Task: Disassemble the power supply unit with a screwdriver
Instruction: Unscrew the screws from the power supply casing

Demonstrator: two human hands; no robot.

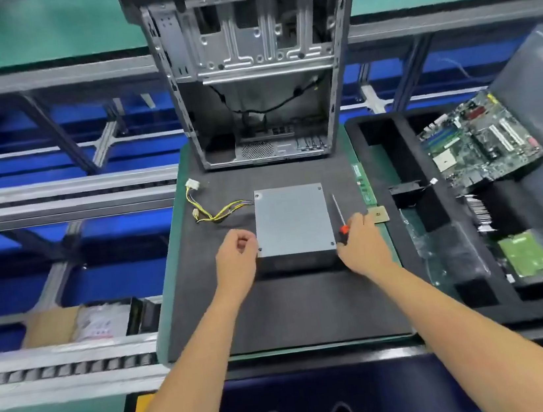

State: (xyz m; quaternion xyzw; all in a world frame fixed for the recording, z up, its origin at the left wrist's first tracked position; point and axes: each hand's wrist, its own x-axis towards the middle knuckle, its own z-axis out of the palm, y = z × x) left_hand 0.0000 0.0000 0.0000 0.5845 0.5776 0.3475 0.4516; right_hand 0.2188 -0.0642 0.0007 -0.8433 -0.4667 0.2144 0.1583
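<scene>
A: Nearest?
B: Right hand (361,245) grips the red-and-black-handled screwdriver (341,220); left hand (237,258), fingers curled, touches the flat grey metal power supply box (293,222) on the dark foam mat (287,311).
A: Around it?
B: Yellow-black wire bundle (215,209) left, open grey computer case (253,80) behind, green motherboard (482,140) right.

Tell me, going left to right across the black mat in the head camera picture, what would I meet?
Yellow cable bundle → left hand → grey power supply unit → screwdriver held in the right hand → black foam tray → green motherboard.
</scene>
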